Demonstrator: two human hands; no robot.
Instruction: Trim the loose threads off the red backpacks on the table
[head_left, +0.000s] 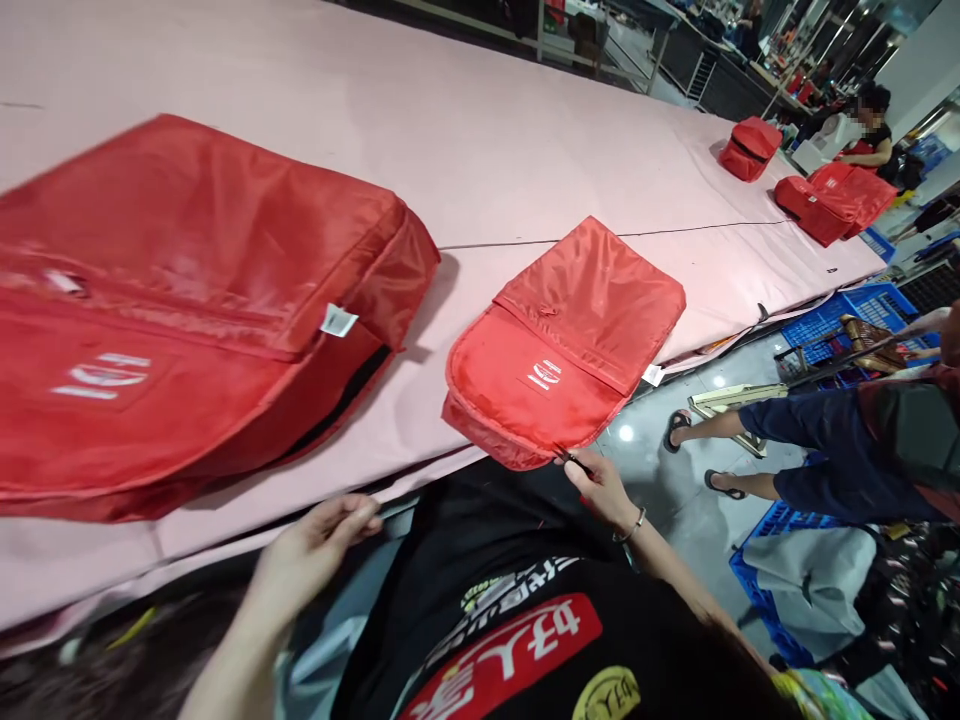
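Observation:
A small red fabric bag (pixel 562 345) with a white logo lies at the near edge of the pink table (pixel 480 140). My right hand (pixel 600 490) pinches a small dark part, perhaps a zipper pull, at the bag's near edge. My left hand (pixel 315 545) hovers below the table edge, fingers loosely curled, holding nothing I can see. A large red bag (pixel 187 310) with a white tag lies to the left on the table.
More red bags (pixel 817 190) lie at the table's far right end, where a person (pixel 870 130) sits. Another person's legs (pixel 787 450) in sandals stand at right, near blue crates (pixel 832 325).

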